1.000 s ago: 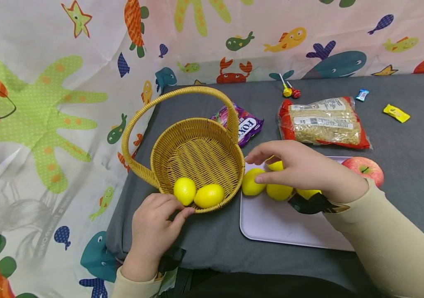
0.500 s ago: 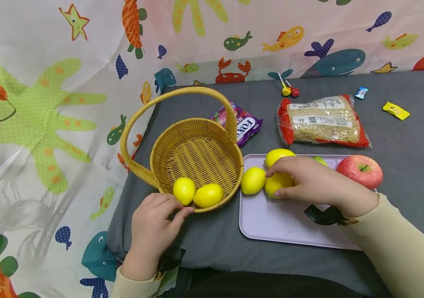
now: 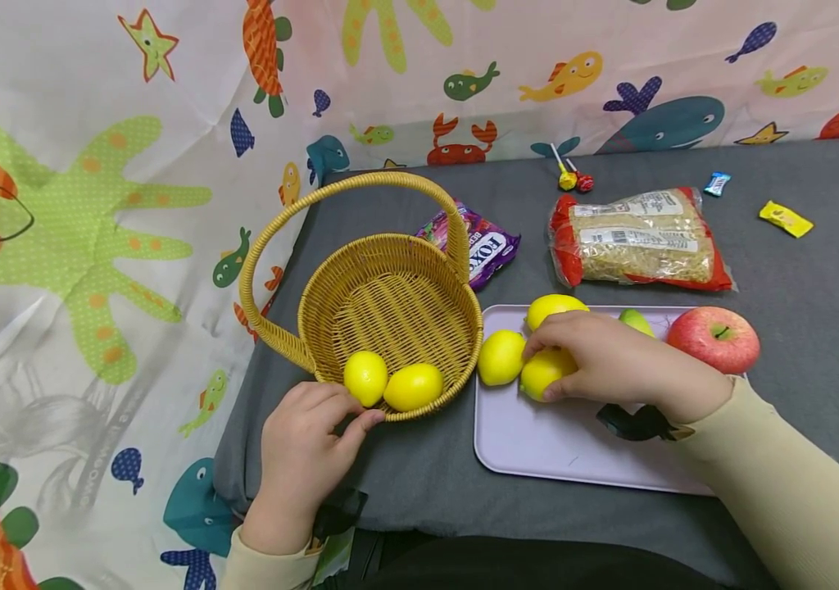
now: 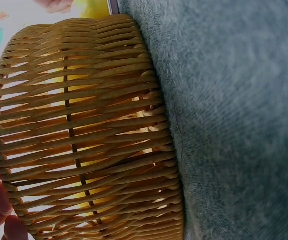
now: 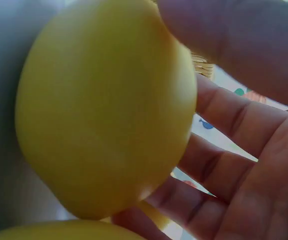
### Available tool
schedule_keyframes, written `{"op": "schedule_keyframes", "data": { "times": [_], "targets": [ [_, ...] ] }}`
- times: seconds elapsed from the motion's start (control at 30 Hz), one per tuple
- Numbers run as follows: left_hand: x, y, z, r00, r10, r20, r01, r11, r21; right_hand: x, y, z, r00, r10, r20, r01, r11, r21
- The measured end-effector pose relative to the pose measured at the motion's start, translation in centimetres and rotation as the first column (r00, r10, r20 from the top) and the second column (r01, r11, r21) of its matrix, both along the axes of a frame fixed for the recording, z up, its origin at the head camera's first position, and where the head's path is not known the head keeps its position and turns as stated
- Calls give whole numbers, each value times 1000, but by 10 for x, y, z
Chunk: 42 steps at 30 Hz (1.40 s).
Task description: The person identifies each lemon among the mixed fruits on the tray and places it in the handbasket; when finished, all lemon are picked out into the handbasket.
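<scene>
My left hand (image 3: 312,459) grips the near rim of the round wicker basket (image 3: 403,311), which has a tall arched handle. In the left wrist view, fingertips (image 4: 1,200) rest on the rim of the woven basket wall (image 4: 88,135). Two lemons lie inside: one upright-looking lemon (image 3: 365,378) and one on its side, another lemon (image 3: 414,388). Over the lilac tray (image 3: 530,447), my right hand (image 3: 611,360) holds a lemon (image 3: 543,375) between thumb and fingers; the right wrist view shows this lemon (image 5: 106,110) close up. Beside it on the tray are a left lemon (image 3: 501,358) and a rear lemon (image 3: 555,308).
A green fruit (image 3: 637,320), partly hidden, and a red apple (image 3: 714,338) sit on the tray's right side. Behind lie a purple candy bag (image 3: 489,250), a red-ended clear food packet (image 3: 641,240), two lollipops (image 3: 573,176), a blue sweet (image 3: 717,183) and a yellow sweet (image 3: 786,219).
My right hand has moved from above the left lemon, rightward and down to another lemon, and has taken hold of it. The left hand stays on the basket rim.
</scene>
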State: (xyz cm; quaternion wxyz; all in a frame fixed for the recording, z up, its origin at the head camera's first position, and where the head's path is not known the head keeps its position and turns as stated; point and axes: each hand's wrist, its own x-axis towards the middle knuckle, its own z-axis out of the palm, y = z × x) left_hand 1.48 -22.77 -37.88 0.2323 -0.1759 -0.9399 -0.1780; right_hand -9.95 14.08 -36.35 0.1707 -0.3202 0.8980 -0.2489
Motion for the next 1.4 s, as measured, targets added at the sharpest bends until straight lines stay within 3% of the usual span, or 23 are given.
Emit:
{"op": "schedule_keyframes", "data": {
  "times": [0.3,0.57,0.83,1.0,1.17,1.4],
  "targets": [
    [0,1,1,1000,7,13,-7,1000,1,1,0,-3,998,31,46,-32,999,8],
    [0,0,-2,1000,3,-15,-3,1000,9,0,1,-2,998,47,36,-46,999,-20],
    [0,0,-1,1000,9,0,-9,1000,2,-5,-1,21,989,88,122,-65,981,-182],
    [0,0,0,1000,11,2,-11,1000,-3,-16,-19,39,977,163,138,-112,941,-318],
    [0,-1,-1,1000,7,-8,-7,1000,-1,-29,-50,49,966,222,133,-156,910,-384],
    [0,0,0,1000,7,5,-7,1000,1,-43,-91,45,972,222,76,-186,926,-328]
  ]
}}
